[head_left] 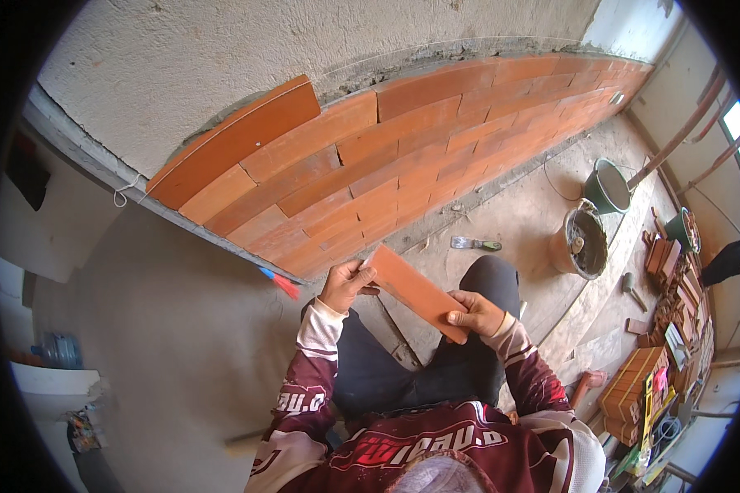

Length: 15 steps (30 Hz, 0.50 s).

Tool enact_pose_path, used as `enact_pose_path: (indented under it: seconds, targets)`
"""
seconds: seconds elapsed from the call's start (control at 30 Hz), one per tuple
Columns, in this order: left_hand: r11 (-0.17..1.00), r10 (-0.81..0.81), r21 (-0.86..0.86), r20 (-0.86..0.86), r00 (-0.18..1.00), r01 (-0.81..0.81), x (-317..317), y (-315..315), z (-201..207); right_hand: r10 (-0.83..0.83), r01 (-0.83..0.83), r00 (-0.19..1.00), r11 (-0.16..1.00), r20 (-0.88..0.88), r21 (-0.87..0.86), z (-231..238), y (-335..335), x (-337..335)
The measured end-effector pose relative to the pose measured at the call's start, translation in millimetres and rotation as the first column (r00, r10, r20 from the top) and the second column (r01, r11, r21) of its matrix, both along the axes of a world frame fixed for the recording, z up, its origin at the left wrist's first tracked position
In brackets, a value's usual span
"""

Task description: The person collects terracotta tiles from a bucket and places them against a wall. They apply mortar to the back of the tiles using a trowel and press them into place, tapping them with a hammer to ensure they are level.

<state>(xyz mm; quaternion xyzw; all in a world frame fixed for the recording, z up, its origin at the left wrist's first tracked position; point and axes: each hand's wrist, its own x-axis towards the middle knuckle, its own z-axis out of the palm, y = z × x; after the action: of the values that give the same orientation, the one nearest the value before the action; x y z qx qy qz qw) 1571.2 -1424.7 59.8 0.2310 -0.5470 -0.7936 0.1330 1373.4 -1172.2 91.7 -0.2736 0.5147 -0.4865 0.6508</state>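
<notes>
Between my two hands I hold a long orange brick tile (415,287) above my knees, tilted down to the right. My left hand (345,284) grips its upper left end, with the thumb on the near edge. My right hand (477,314) pinches the lower right end, thumb on top. Ahead is a wall faced with rows of similar orange tiles (436,148). A darker tile (238,144) tops the left end of the facing, against the rough plaster (197,66). A white string runs along that tile, its end tied at the wall's corner.
A scraper (475,244) lies on the floor near the wall. To the right stand a mortar bucket (582,244) and a green bucket (607,187). Stacked tiles (633,386), loose pieces and a mallet (633,289) lie farther right. A red-bristled brush (284,283) is by the wall's corner.
</notes>
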Motion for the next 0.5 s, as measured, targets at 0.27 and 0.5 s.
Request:
enact_pose_path:
  seconds: [0.27,0.5]
  targets:
    - [0.91,0.375,0.277,-0.236,0.897,-0.308,2,28,6,-0.489,0.502,0.865,0.851,0.116,-0.157,-13,-8,-21]
    - [0.902,0.423,0.028,-0.257,0.869,-0.431,-16,35,65,-0.739,0.649,0.668,0.635,-0.086,-0.418,18,-66,-48]
